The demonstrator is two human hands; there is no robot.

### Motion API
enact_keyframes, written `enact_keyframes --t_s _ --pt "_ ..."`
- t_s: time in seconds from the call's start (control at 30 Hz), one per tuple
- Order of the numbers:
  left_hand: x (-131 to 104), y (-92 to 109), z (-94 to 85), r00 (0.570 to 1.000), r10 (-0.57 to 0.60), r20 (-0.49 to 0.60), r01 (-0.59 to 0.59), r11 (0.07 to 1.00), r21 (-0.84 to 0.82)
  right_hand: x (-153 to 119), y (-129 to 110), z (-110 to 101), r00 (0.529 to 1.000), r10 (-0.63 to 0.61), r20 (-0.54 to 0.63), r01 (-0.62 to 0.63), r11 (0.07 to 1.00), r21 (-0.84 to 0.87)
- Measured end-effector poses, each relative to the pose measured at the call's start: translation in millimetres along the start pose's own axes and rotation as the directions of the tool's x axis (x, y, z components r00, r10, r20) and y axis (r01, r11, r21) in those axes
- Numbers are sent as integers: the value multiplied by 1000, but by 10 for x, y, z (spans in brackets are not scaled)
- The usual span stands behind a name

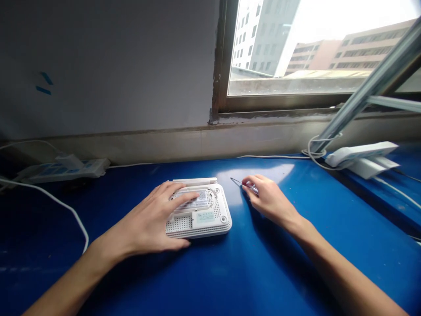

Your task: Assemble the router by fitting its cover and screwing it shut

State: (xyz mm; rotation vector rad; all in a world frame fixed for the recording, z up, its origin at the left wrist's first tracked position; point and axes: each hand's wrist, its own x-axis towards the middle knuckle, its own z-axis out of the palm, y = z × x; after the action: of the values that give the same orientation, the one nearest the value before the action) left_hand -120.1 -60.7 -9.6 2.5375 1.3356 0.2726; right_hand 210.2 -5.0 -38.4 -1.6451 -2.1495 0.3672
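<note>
A white router (211, 224) lies on the blue tabletop with its vented, labelled underside up, and an antenna (200, 180) folded along its far edge. My left hand (154, 219) spans its left part. The fingers lie over the top and far edge, one fingertip on the printed label, while the thumb is at the near edge. To the right of the router, my right hand (267, 197) is closed in a pinch around a small screwdriver (237, 181). Its thin dark shaft points left and away from me, apart from the router. Most of the handle is hidden by the fingers.
A power strip (92, 169) with a plug stands at the back left, its white cable (70, 208) curving across the table. Another power strip (365, 152) is at the right, beside a slanted metal post (348, 103) wrapped with cord. A wall and window (296, 57) lie behind.
</note>
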Motion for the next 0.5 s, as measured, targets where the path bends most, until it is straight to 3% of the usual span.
enact_keyframes --t_s 0.17,0.33,0.5 --pt "262 277 57 999 -38 39 35 996 78 -85 -90 66 1000 -17 -12 16 997 -81" --pt "385 389 113 996 -85 16 83 992 98 -96 -136 57 999 -32 1 32 996 -80" --pt "388 376 -24 996 -87 -37 84 993 -87 -97 -100 13 998 -59 24 60 998 -37"
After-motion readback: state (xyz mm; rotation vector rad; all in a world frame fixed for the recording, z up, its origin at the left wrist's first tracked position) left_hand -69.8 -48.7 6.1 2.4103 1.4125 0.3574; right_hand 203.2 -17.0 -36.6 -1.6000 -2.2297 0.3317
